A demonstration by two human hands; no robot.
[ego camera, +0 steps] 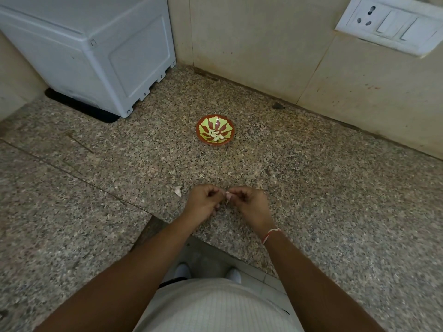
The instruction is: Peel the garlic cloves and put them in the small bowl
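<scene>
A garlic clove sits pinched between the curled fingers of the left hand and right hand, just above the counter. Beyond them, well apart, the small bowl holds peeled cloves. A scrap of skin lies left of the hands.

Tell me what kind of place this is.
Most likely a home kitchen corner: a speckled granite counter, a tiled wall with a socket and switch plate, and a white appliance at the back. Both hands work a garlic clove near a small bowl.
</scene>
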